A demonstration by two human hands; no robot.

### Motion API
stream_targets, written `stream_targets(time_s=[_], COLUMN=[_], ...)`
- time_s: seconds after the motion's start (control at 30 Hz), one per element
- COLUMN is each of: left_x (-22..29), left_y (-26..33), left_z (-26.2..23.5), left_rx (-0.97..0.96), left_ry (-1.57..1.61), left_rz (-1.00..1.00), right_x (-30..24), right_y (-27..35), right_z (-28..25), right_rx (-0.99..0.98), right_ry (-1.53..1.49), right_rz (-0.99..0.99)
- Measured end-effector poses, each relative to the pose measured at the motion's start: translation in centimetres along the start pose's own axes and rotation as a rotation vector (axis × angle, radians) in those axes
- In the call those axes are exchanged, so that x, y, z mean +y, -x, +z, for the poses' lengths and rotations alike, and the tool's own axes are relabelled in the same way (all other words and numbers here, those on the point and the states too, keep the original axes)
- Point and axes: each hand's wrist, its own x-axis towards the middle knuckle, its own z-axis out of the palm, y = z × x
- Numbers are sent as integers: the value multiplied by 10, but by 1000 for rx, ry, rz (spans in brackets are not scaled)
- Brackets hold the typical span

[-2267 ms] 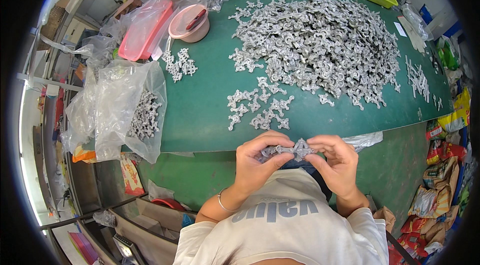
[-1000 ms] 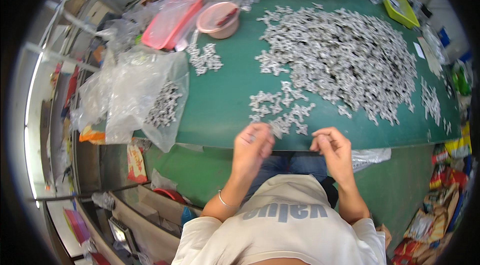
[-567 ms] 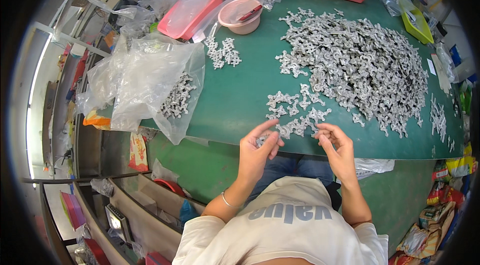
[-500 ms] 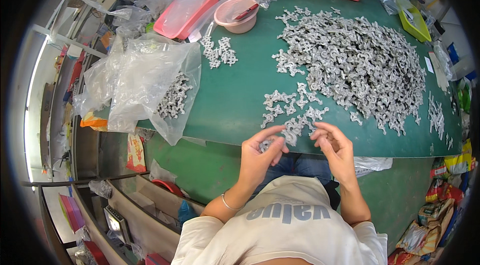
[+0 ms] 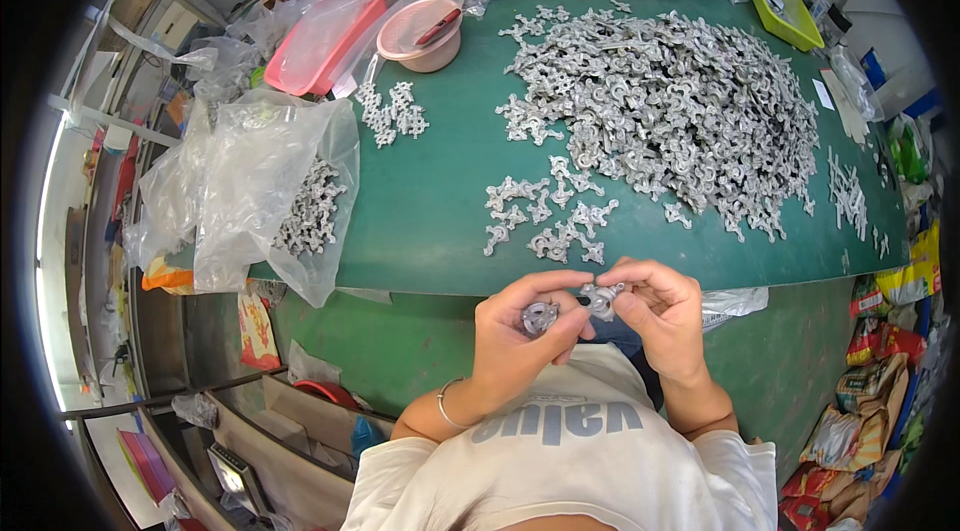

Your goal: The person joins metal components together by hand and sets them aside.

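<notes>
Close to the table's front edge, my left hand [image 5: 512,333] curls around a small grey metal casting [image 5: 539,318] that shows between its fingers and palm. A second grey casting [image 5: 601,300], with rounded lobes, is pinched between the fingertips of both hands. My right hand [image 5: 664,319] grips its right side with thumb and forefinger. Just beyond the hands, a loose group of like castings [image 5: 553,211] lies on the green table [image 5: 430,221]. Farther right rises a large heap of them [image 5: 690,111].
Clear plastic bags [image 5: 255,191] lie at left, with castings [image 5: 312,211] partly under them. Beyond are a small cluster [image 5: 392,114], a pink bowl [image 5: 418,43] holding a red-handled tool, and pink trays [image 5: 325,41]. A yellow-green tray [image 5: 790,19] and thin metal sticks [image 5: 846,193] are at right.
Both hands have come together, and my right hand, which was apart and empty, has closed on the casting at the left fingertips. The view has shifted, moving the table leftward in the picture.
</notes>
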Motion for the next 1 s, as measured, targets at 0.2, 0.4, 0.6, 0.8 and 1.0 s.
stream_targets(time_s=[0.2, 0.4, 0.6, 0.8, 1.0], left_x=[1, 2, 2, -31, -46], left_y=[4, 5, 5, -11, -71], left_z=[2, 2, 0, -18, -206], left_rx=[-2, -48, -102, 179, 871], left_ry=[82, 242, 377, 400, 575], left_rz=[-35, -167, -213, -160, 411], right_x=[2, 2, 3, 30, 82], right_y=[2, 4, 5, -17, -40], right_z=[-1, 1, 3, -22, -77], right_rx=[-28, -38, -27, 210, 333], right_ry=[-35, -114, -120, 202, 861], right_rz=[-14, -42, -77, -34, 40])
